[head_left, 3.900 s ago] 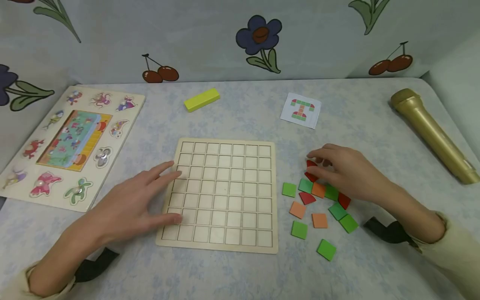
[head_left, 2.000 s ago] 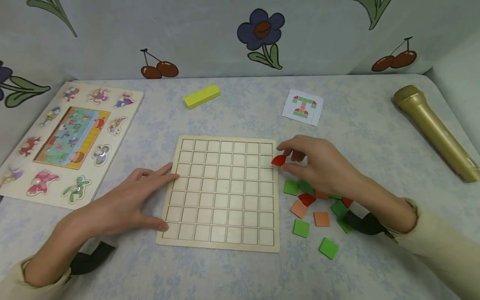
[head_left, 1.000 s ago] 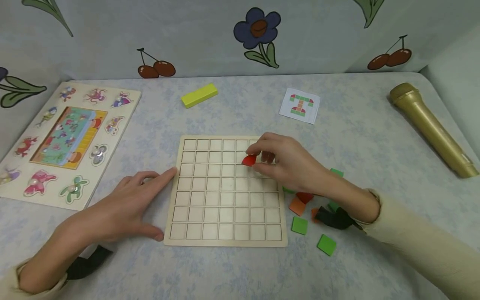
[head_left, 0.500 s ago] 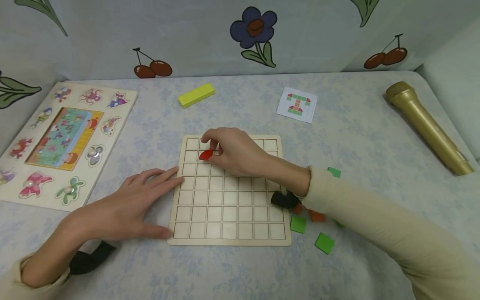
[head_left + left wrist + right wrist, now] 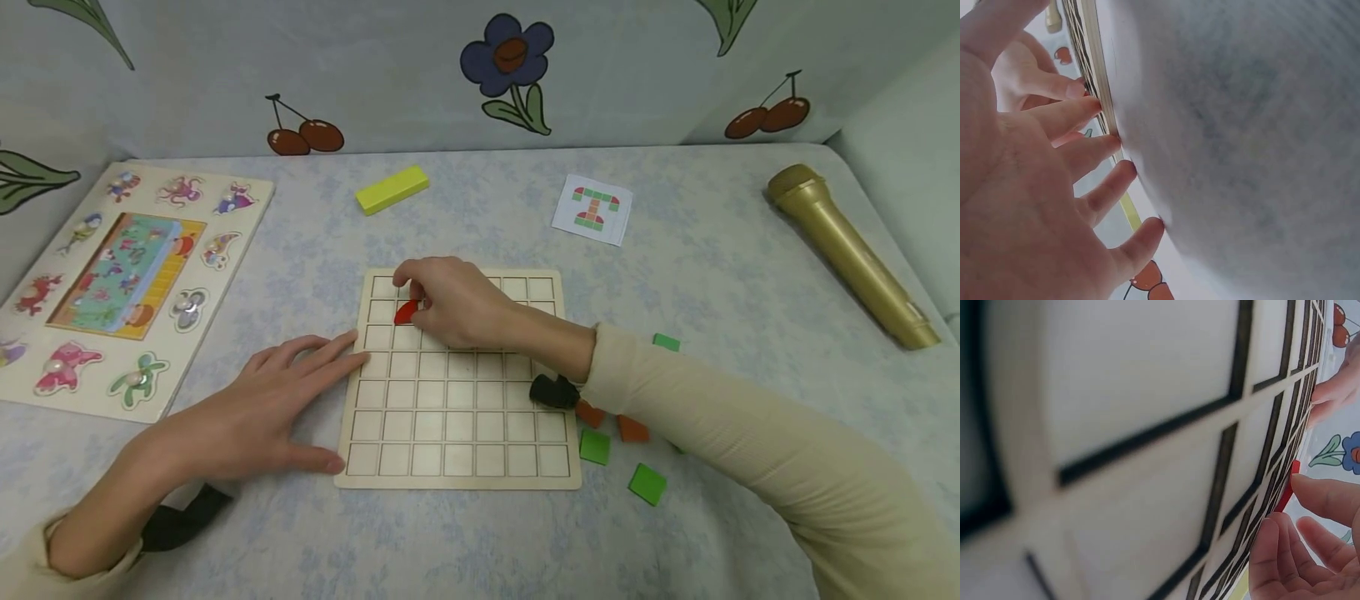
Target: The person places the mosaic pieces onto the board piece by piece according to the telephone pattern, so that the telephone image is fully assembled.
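Observation:
My right hand (image 5: 461, 304) pinches a red quarter-round tile (image 5: 405, 312) between thumb and fingers. It reaches over the upper left of a square wooden grid board (image 5: 457, 482), with the tile over the second row, second column from the left. In the right wrist view, the red tile (image 5: 1287, 487) stands tilted at the grid, the thumb against it. My left hand (image 5: 258, 417) rests at the board's left edge, fingers spread. The left wrist view shows its fingertips (image 5: 1110, 144) along that edge. The right forearm hides part of the loose tiles.
Loose green tiles (image 5: 647, 484) and orange tiles (image 5: 633, 428) lie right of the board. Behind it are a yellow block (image 5: 392, 190) and a card (image 5: 592, 210) printed with a tile pattern. An animal knob puzzle (image 5: 247, 212) lies left, a gold microphone (image 5: 851, 258) right.
My right hand has taken the red tile from the pile and carried it left across the board to its upper left. The board has shifted slightly right in view; my left hand stays beside it.

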`<move>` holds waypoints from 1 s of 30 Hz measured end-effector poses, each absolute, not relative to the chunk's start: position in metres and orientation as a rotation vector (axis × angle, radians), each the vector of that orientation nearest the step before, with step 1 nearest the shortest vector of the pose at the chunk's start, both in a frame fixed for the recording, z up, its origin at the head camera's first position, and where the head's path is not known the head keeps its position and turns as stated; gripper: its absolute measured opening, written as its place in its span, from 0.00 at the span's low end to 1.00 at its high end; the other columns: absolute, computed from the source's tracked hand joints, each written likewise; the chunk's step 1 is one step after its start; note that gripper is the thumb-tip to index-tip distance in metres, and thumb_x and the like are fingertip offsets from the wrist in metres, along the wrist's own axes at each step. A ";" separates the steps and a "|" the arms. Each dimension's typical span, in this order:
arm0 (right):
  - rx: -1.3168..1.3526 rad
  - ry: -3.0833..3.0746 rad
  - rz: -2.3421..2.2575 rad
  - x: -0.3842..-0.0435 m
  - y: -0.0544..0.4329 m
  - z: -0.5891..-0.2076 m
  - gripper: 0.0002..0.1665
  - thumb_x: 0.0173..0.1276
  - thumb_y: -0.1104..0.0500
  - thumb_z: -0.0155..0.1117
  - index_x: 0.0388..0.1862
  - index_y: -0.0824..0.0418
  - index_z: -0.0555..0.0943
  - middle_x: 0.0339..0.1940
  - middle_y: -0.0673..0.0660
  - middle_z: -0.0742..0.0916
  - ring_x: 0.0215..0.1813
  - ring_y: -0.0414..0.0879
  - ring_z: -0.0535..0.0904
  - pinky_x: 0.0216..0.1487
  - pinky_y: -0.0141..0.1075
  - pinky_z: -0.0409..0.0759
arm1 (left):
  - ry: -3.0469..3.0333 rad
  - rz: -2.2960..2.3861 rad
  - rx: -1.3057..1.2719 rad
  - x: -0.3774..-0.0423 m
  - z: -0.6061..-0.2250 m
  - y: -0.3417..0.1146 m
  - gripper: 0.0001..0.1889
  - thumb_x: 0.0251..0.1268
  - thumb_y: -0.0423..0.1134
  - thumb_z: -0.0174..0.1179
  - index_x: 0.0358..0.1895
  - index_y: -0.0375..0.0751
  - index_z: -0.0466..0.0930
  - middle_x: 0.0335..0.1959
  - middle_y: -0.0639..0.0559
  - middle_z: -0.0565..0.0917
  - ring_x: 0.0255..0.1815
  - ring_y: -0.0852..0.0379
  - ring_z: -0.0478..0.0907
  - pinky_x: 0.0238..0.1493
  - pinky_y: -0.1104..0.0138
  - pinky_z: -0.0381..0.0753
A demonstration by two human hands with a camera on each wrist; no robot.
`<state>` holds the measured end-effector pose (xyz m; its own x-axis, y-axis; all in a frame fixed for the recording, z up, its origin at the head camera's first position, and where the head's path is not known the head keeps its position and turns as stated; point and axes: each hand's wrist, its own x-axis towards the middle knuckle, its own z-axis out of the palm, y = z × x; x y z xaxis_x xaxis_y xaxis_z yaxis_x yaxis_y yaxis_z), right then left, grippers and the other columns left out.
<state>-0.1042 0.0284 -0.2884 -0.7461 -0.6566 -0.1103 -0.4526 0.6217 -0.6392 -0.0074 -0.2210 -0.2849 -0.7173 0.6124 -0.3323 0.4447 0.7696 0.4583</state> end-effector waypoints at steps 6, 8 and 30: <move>-0.902 2.516 -0.841 -0.105 0.029 -0.290 0.22 0.63 0.69 0.64 0.57 0.65 0.79 0.38 0.53 0.83 0.40 0.45 0.77 0.45 0.35 0.74 | 2.482 0.493 0.779 -0.008 -0.285 -0.220 0.55 0.48 0.75 0.62 0.79 0.56 0.52 0.80 0.52 0.47 0.76 0.44 0.45 0.64 0.37 0.48; -0.901 2.517 -0.832 -0.105 0.029 -0.290 0.22 0.63 0.69 0.64 0.57 0.65 0.79 0.38 0.53 0.83 0.40 0.45 0.77 0.45 0.35 0.74 | 2.479 0.496 0.774 -0.008 -0.285 -0.220 0.55 0.48 0.75 0.62 0.79 0.56 0.53 0.80 0.51 0.47 0.76 0.43 0.45 0.64 0.37 0.48; -0.931 2.486 -0.811 -0.105 0.031 -0.287 0.17 0.66 0.65 0.64 0.54 0.63 0.81 0.41 0.53 0.83 0.42 0.44 0.77 0.46 0.35 0.74 | 2.412 0.508 0.702 -0.013 -0.278 -0.217 0.54 0.49 0.66 0.69 0.79 0.56 0.53 0.81 0.53 0.45 0.76 0.45 0.44 0.61 0.43 0.66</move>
<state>-0.1051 0.0314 -0.2873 -0.7164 -0.6853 -0.1311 -0.4762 0.6175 -0.6260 -0.0131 -0.2172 -0.2783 -0.6993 0.5821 -0.4148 0.3652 0.7899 0.4926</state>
